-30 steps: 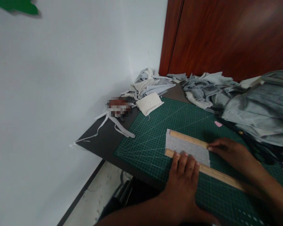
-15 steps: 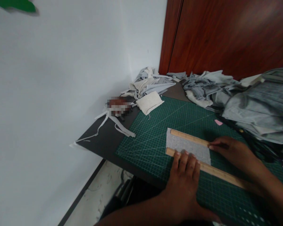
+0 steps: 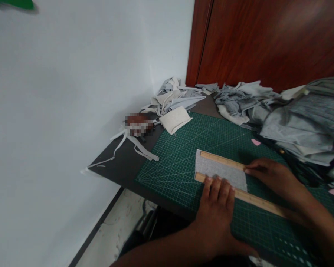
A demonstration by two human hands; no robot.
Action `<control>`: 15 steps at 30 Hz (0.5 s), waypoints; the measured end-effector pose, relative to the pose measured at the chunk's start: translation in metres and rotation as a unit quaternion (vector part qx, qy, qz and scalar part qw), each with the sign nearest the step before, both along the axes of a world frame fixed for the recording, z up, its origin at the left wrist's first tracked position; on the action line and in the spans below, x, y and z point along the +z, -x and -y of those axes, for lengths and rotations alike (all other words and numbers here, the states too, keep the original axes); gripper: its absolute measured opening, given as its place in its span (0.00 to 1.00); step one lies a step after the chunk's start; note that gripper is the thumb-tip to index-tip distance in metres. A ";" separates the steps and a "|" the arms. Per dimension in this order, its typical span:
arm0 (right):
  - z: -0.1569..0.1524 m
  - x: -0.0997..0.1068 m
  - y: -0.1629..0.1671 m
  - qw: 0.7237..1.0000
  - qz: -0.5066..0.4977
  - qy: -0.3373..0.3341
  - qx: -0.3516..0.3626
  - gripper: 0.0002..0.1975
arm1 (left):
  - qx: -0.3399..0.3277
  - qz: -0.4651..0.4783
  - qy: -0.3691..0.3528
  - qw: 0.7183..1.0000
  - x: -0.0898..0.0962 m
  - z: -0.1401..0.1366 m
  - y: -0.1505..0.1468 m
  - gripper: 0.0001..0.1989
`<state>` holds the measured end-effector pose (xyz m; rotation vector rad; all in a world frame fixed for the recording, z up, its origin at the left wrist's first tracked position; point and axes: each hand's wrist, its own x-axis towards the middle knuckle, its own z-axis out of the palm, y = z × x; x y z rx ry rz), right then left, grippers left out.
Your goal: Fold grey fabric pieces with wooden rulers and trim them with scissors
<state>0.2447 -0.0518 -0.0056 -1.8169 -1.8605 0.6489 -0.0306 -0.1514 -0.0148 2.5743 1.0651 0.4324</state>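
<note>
A small rectangle of grey fabric (image 3: 219, 170) lies flat on the green cutting mat (image 3: 167, 167). Along its far edge rests a short wooden ruler (image 3: 222, 159), its right end pinched between the thumb and fingers of my right hand (image 3: 269, 174). A longer wooden ruler (image 3: 258, 202) lies across the near edge of the fabric and runs off to the right, passing under my right forearm. My left hand (image 3: 215, 211) presses down on this long ruler with flat, slightly spread fingertips, its thumb stretched out to the right.
Heaped grey and white fabric scraps (image 3: 178, 94) lie against the wall, with a folded cream cloth (image 3: 176, 119) before them. More grey fabric (image 3: 303, 122) is piled at the right. A pink piece (image 3: 256, 142) sits on the mat. The dark table edge (image 3: 108, 179) is at left.
The whole view has shifted slightly. Both hands, the two rulers and the grey fabric keep the same places relative to one another.
</note>
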 end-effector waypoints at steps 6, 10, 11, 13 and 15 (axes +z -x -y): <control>-0.001 -0.002 -0.002 1.000 0.006 -0.006 0.005 0.17 | 0.000 -0.004 -0.003 1.000 -0.001 -0.001 -0.001 0.60; -0.002 -0.009 -0.008 1.000 0.021 -0.019 0.014 0.16 | -0.001 -0.009 -0.003 1.000 0.000 -0.002 -0.001 0.61; -0.002 -0.010 -0.009 0.999 0.023 -0.021 0.013 0.16 | -0.001 -0.012 -0.003 1.000 0.000 -0.002 -0.001 0.61; -0.002 -0.012 -0.010 0.999 0.025 -0.020 0.012 0.17 | -0.001 -0.015 -0.005 1.000 0.000 -0.001 -0.001 0.61; -0.002 -0.011 -0.010 1.000 0.020 -0.014 0.013 0.17 | -0.001 -0.013 -0.006 1.000 0.001 -0.001 -0.001 0.61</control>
